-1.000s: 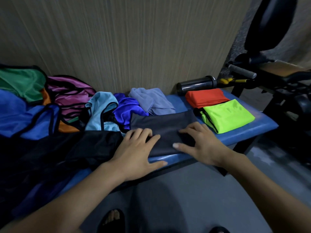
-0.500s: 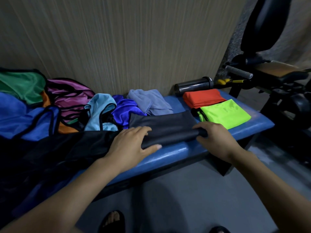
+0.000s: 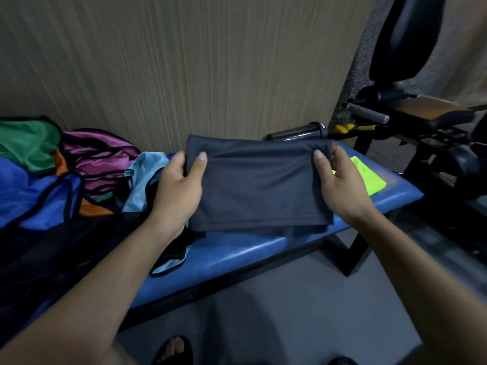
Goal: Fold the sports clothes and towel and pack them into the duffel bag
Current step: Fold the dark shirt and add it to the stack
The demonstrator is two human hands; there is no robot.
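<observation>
While it hangs above the blue bench [image 3: 263,251], the folded dark grey garment [image 3: 259,185] is held up by both ends: the left hand [image 3: 179,191] grips its left edge, thumb across the front, and the right hand [image 3: 340,185] pinches the right edge the same way. No logo or writing can be read on the cloth. Behind the right hand a neon yellow garment [image 3: 369,180] lies on the bench. To the left sit light blue [image 3: 147,177], purple [image 3: 102,156], green [image 3: 26,143] and blue [image 3: 29,198] clothes. A dark bottle [image 3: 297,133] lies against the wall.
</observation>
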